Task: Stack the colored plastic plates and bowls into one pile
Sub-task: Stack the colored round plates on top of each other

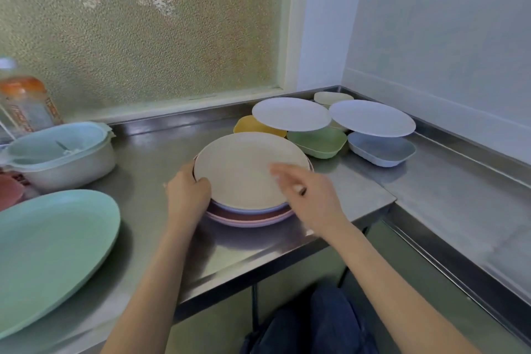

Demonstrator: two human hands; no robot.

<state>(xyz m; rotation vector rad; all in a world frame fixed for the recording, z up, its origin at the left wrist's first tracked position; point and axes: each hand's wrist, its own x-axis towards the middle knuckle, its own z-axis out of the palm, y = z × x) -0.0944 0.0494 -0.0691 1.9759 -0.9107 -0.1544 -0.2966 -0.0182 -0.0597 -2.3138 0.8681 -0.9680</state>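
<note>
A pile of plates stands on the steel counter [161, 152], with a cream plate [241, 172] on top, a blue one under it and pink ones [250, 220] at the bottom. My left hand [186, 195] grips the pile's left rim, thumb over the cream plate. My right hand [310, 195] hovers blurred over the pile's right edge, fingers loosely extended, holding nothing. Behind the pile sit a yellow bowl [247, 125], a green bowl [319, 142] and a blue bowl [382, 152]. Two pale plates [290, 113] [373, 118] rest on top of the bowls.
A large mint oval platter [48, 250] lies at the near left. A lidded pale tub [60, 152] and a bottle [26, 103] stand at the left. A cream bowl [333, 97] sits in the back corner. The counter turns along the right wall.
</note>
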